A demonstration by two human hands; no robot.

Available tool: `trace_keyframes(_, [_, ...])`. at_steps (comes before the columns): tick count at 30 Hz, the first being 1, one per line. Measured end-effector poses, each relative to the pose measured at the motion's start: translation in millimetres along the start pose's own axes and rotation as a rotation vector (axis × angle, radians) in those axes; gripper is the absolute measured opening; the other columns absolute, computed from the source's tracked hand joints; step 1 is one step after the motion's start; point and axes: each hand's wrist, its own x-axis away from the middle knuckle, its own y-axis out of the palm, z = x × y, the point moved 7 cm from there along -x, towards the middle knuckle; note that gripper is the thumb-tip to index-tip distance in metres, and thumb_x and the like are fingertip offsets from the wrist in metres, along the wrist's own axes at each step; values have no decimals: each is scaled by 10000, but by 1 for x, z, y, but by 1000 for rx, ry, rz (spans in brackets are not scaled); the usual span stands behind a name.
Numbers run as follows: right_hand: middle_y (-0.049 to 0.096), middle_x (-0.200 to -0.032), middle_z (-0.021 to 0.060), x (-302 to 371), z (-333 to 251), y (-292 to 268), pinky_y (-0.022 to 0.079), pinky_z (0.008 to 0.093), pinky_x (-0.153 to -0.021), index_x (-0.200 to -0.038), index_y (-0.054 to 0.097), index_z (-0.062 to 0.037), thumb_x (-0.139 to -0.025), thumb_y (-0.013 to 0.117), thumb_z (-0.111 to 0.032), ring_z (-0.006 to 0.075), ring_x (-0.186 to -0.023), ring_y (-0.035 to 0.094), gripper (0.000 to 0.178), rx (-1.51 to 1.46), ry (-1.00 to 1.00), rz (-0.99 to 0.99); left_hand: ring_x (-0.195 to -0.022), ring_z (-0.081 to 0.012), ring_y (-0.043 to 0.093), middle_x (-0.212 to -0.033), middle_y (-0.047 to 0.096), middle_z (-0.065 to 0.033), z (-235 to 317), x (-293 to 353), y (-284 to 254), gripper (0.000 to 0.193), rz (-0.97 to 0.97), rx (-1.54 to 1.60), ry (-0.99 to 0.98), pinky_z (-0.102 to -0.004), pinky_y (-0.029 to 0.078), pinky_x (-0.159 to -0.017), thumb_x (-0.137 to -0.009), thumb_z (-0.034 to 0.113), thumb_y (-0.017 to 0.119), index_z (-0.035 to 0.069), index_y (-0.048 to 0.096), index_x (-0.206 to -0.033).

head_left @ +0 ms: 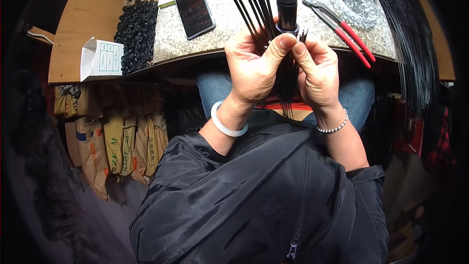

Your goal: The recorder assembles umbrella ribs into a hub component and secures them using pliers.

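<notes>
My left hand (250,68) is closed round a fan of thin black rods (250,1), which stick up past its fingers. Its thumb meets the thumb of my right hand (317,74) at the middle. My right hand is closed in a pinch, with short dark rod ends showing at its fingertips. Further rod lengths hang down between the palms. Just beyond the fingertips stands a stepped black cylinder (287,10) with a flared rim at its base. Whether the rods touch this cylinder is hidden by my fingers.
On the speckled tabletop (234,27) lie a phone (194,10), red-handled pliers (342,29) and a crumpled transparent plastic piece (355,5). Left are a heap of small black parts (139,34) and a white box (101,59). Black rods (410,44) drape over the right edge.
</notes>
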Motion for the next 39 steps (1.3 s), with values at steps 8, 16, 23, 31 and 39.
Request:
trace_keyframes(8, [658, -859, 69, -4, -3, 1, 505, 211, -725, -944, 634, 11, -833, 664, -32, 88, -771, 610, 122, -63, -63, 12, -765, -85, 605, -876, 667, -57, 0, -1, 3, 266, -6, -29, 73, -214, 494, -683, -809, 56, 702, -27, 613, -1046])
trace_keyframes(16, [658, -824, 31, -6, -3, 5, 486, 196, -693, -913, 645, -6, -835, 673, -67, 65, -731, 592, 103, -2, 31, -74, -812, -109, 620, -912, 674, -83, -1, 1, 3, 255, -15, 18, 60, -235, 497, -740, -840, 59, 666, -28, 592, -1068])
trace_keyframes(23, [657, -809, 31, -10, -3, 4, 482, 196, -691, -867, 653, -20, -817, 692, -67, 62, -719, 590, 79, -74, 76, -111, -911, -211, 644, -1052, 639, -140, -5, 3, 1, 353, -63, -20, 17, -328, 508, -840, -867, 193, 640, -32, 574, -1131])
trace_keyframes(31, [657, -878, 50, -8, 14, 10, 494, 215, -740, -955, 644, -1, -835, 672, -85, 94, -782, 608, 149, -267, 213, -62, -864, -135, 623, -974, 660, -104, -11, 5, 3, 324, -76, 275, -68, -254, 500, -786, -869, 191, 640, -16, 584, -1112])
trace_keyframes(39, [640, -823, 6, -12, 12, 5, 443, 190, -663, -891, 673, -27, -855, 660, -127, 60, -711, 552, 108, -118, 183, -167, -957, -163, 604, -1043, 642, -128, -16, 6, 2, 358, -102, 305, -104, -312, 466, -886, -872, 241, 632, -10, 580, -1123])
